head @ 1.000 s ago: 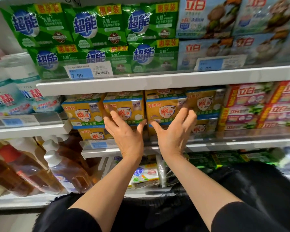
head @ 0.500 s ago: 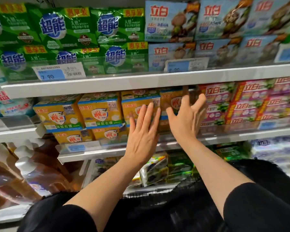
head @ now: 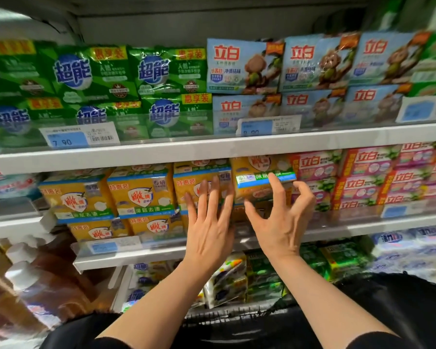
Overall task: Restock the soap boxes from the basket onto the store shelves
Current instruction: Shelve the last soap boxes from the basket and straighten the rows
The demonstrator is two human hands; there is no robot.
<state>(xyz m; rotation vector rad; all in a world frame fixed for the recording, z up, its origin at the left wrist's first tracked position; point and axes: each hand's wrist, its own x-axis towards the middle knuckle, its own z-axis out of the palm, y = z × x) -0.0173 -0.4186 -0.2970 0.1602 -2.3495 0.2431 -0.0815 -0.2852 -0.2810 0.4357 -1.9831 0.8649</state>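
At mid-frame we press our left hand point(head: 208, 229), fingers straight, against the yellow soap boxes point(head: 141, 195). Our right hand point(head: 282, 217), fingers half-curled, grips nothing. We judge restocking nearly done; the basket point(head: 237, 321) shows below.

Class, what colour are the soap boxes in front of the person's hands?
Yellow soap boxes; head view.

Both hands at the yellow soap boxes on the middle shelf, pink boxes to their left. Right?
Not quite. In the head view both the left hand and right hand are at the yellow soap boxes on the middle shelf, but the pink boxes sit to their right, not left.
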